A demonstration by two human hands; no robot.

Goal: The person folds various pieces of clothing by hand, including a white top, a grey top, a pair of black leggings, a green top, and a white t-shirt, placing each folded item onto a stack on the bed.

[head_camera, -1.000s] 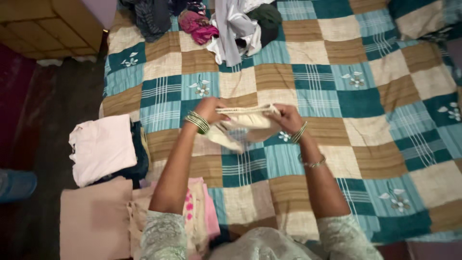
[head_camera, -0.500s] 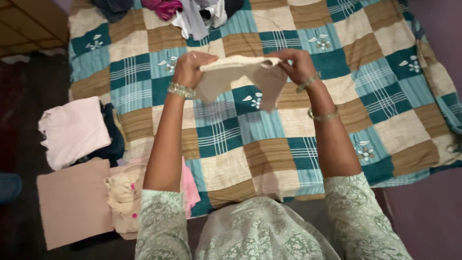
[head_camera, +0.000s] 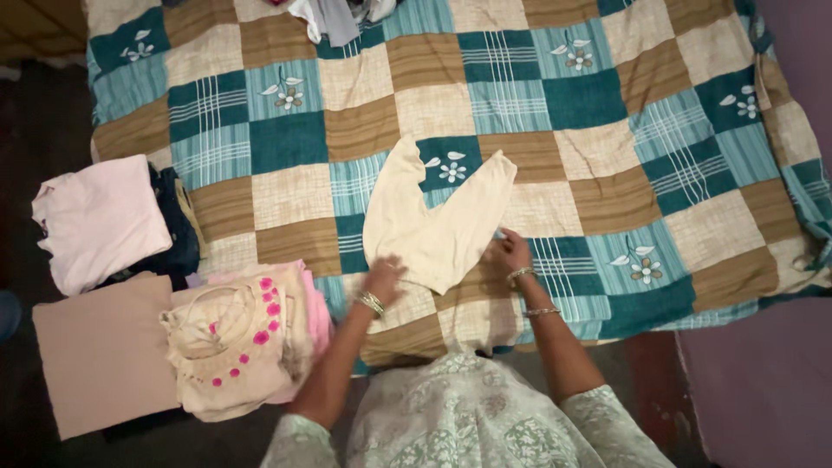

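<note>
Head view: cream garment (head_camera: 433, 217) under both hands' fingers (head_camera: 387, 270).

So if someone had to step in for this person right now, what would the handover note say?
Left hand: flat on the near left edge of the cream garment, gripping nothing.
Right hand: resting at the garment's near right edge.
The cream garment lies spread on the checked bedspread, two legs pointing away, not yet folded.
Done: folded clothes stacked at the left, a pink top and a beige piece with pink dots.
Left: an unfolded heap at the far edge.
</note>
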